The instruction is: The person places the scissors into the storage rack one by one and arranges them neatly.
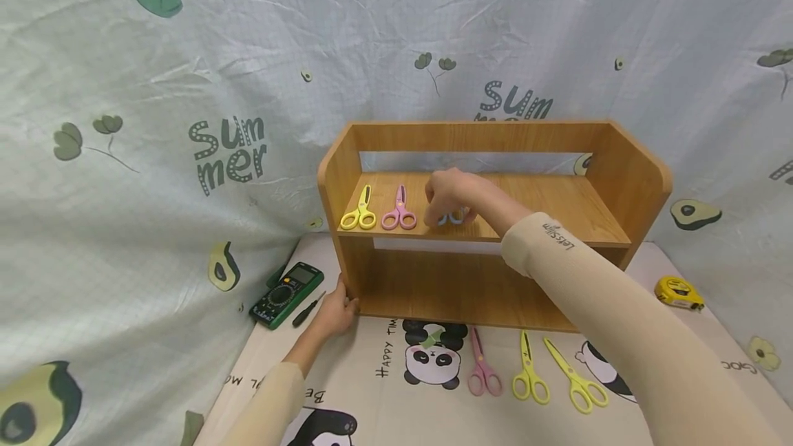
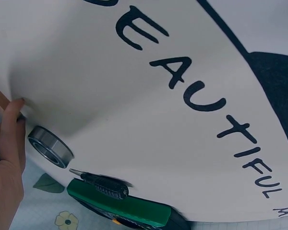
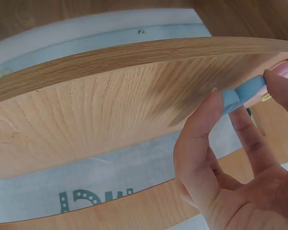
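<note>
Pale tablecloth printed with pandas [image 1: 372,422]; a two-tier shelf of light brown wood [image 1: 477,136] stands on it, open to the front.

Upper tier [image 1: 554,202], left to right: yellow-handled scissors [image 1: 363,208], pink-handled scissors [image 1: 400,208], blue-handled scissors [image 3: 252,88]; rings toward the front edge on the first two, blades pointing back. Lower tier [image 1: 458,281]: brown board; right part hidden by the sleeve.

Right hand [image 1: 452,195]: over the front edge, thumb and finger pinching the blue rings, gap only as wide as the handle. Left hand [image 1: 336,310]: low at the left end panel [image 1: 339,191], fingers nearly straight and touching it.

Room: upper board runs on from the blue pair to the right end panel [image 1: 626,184]. A strip of cloth lies before the bottom front edge; on it, a second pink pair [image 1: 479,358] and two more yellow pairs [image 1: 526,363] [image 1: 571,374], tips toward the shelf.

Left of the shelf: green-cased multimeter [image 1: 288,294]. Right: yellow tape measure [image 1: 677,292]. Smallest: black-handled screwdriver [image 1: 305,314] beside the meter; thick steel ring [image 2: 55,143] near the left fingers.
</note>
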Demonstrator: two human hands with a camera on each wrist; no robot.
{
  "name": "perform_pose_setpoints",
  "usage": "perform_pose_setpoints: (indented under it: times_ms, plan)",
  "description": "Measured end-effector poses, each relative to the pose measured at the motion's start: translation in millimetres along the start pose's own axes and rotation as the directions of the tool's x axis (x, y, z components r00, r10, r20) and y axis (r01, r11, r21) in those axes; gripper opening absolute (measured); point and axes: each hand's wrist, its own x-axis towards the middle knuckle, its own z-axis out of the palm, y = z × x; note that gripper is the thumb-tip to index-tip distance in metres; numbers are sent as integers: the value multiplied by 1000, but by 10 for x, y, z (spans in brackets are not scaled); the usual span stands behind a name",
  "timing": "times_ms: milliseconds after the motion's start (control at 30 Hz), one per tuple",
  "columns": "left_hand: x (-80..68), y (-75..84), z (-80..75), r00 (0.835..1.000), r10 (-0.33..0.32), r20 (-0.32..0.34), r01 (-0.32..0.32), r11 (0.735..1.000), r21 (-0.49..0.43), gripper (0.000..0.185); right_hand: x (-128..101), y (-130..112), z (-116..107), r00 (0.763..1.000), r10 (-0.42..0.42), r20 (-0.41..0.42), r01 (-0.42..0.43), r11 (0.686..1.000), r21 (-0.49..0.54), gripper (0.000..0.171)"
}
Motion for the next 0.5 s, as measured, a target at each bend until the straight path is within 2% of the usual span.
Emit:
perform_pose_setpoints:
  times_ms: [167,500]
  plan:
    - [0,-22,5,1000,-4,2,4,1000,-7,65,32,-27,13,1000,16,14,-16,1000,-22,14]
    - [12,-76,25,999,46,-2,-46,999,-3,64,79,-65,25,998,60,27,-59,998,-32,21]
